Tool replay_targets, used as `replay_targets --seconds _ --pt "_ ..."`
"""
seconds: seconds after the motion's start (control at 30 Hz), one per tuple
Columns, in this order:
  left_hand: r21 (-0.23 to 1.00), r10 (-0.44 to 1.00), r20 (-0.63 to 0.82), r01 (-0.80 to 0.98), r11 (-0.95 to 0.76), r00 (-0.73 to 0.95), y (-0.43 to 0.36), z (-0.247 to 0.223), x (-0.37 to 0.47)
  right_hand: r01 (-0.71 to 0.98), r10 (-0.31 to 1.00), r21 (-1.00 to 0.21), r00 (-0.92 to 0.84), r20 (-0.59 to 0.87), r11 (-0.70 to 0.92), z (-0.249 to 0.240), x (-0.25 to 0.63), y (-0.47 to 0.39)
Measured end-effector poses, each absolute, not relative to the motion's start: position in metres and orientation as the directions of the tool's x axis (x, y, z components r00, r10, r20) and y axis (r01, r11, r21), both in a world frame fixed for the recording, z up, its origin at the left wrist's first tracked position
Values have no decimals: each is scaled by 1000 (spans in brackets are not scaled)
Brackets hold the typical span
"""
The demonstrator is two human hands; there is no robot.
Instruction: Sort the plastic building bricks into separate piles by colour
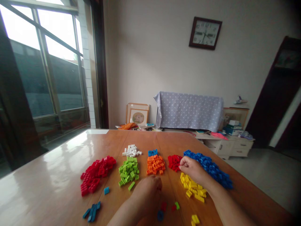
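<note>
Over the right side of the table, my right hand [191, 168] has its fingers pinched at the edge of the small red brick pile [174, 163]; whatever is between them is too small to make out. Yellow bricks [193, 187] lie just below that hand, and a long blue pile [209, 166] runs behind it. My left hand [150, 191] is curled near the table's middle, below the orange bricks [155, 164], with its fingertips hidden. Right of its wrist lie a dark blue round piece [160, 215], a red brick [164, 206] and a small red and green pair [176, 206].
On the wooden table [70, 166] are a large red pile [97, 174], green bricks [129, 171], white bricks [132, 150], light blue bricks [152, 152], teal pieces [92, 212] and a few yellow ones [195, 219] near the front. A low cabinet [237, 147] stands behind.
</note>
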State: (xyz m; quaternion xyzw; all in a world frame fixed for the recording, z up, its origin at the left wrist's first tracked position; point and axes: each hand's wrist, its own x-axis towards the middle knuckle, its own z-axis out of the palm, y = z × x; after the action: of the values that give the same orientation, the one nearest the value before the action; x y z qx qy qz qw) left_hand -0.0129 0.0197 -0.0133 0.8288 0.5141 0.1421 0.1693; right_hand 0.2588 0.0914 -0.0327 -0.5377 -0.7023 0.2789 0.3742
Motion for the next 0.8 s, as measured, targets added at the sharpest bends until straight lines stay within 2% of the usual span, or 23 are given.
replay_targets --seconds 0.27,0.5,0.67,0.8 --pt "489 897 85 766 -416 433 22 -14 -10 538 962 -813 16 272 221 -62 274 126" --pt "564 898 105 718 -408 428 24 -18 -10 481 960 -851 60 274 212 -54 279 120" --pt "638 917 154 672 -376 367 25 -22 -5 521 938 -789 -70 339 324 -32 262 98" --pt "712 928 165 610 -347 335 25 -22 1 555 922 -737 -245 299 387 -9 233 65"
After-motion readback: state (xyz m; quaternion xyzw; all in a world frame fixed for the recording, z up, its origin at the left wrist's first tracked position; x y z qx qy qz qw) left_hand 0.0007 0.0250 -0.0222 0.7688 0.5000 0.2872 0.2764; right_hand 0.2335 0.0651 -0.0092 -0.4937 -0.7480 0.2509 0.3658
